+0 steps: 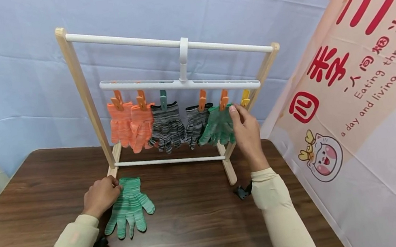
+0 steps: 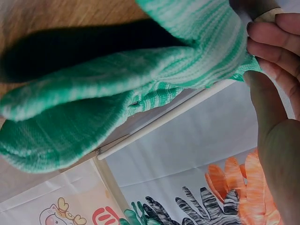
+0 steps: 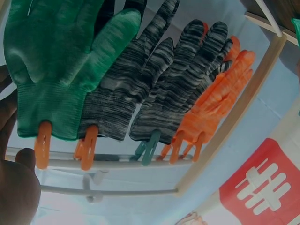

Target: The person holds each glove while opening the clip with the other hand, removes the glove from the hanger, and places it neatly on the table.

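A green knitted glove point(image 1: 128, 206) lies on the table, fingers toward the front edge. My left hand point(image 1: 101, 196) pinches the corner of its cuff; the left wrist view has thumb and fingers at that edge. A second green glove point(image 1: 220, 124) hangs by an orange clothespin point(image 1: 223, 99) from a white hanger point(image 1: 142, 84). Beside its cuff is my right hand point(image 1: 247, 134), thumb and index finger right at the corner. In the right wrist view the fingers point(image 3: 6, 110) are at the glove's edge and the thumb lies just past the cuff.
Grey-black gloves point(image 1: 169, 124) and orange gloves point(image 1: 120, 124) hang farther left on clothespins. A yellow clothespin point(image 1: 245, 98) hangs at the right end with no glove. The hanger hooks over a rack point(image 1: 84, 87) with wooden legs. A printed cloth point(image 1: 359, 121) stands at right.
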Tool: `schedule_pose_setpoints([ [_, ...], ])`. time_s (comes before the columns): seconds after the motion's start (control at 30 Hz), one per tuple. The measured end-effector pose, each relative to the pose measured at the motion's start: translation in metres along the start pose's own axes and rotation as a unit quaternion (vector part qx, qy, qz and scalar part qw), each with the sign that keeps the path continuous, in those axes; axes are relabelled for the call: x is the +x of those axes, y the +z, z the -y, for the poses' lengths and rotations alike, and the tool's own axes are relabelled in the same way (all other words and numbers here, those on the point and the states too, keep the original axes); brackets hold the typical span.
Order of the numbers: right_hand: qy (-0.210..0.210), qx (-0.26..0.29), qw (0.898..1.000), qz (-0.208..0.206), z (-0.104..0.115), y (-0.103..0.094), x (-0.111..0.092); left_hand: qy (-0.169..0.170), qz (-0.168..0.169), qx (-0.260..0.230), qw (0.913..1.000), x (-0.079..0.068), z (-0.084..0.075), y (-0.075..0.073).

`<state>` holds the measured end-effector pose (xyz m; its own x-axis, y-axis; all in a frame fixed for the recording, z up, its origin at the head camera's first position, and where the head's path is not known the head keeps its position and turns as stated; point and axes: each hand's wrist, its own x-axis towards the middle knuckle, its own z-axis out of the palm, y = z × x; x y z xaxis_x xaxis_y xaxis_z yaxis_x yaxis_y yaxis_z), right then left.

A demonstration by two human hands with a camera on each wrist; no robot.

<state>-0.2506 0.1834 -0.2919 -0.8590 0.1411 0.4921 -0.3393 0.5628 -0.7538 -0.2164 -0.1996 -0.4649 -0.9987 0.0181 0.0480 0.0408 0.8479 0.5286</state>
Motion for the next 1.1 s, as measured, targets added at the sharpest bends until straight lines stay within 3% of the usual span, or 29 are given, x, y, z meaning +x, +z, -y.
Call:
schedule_pose_setpoints([
  [0.27,-0.015,0.029,0.999,0.016,0.008,0.003,0.002,-0.011,0.009,0.006,0.9999,0.0,-0.001,-0.002],
  [0.5,-0.026,0.043,0.999,0.012,0.015,0.005,0.004,0.024,-0.043,0.025,0.9985,-0.002,-0.016,-0.006],
  [0.83,-0.052,0.076,0.996,-0.003,0.02,0.006,0.009,0.115,-0.062,-0.018,0.9912,0.006,-0.09,-0.017],
  [1.1,-0.053,0.077,0.996,-0.011,0.023,0.004,0.009,0.157,-0.081,-0.075,0.9814,0.013,-0.155,-0.017],
])
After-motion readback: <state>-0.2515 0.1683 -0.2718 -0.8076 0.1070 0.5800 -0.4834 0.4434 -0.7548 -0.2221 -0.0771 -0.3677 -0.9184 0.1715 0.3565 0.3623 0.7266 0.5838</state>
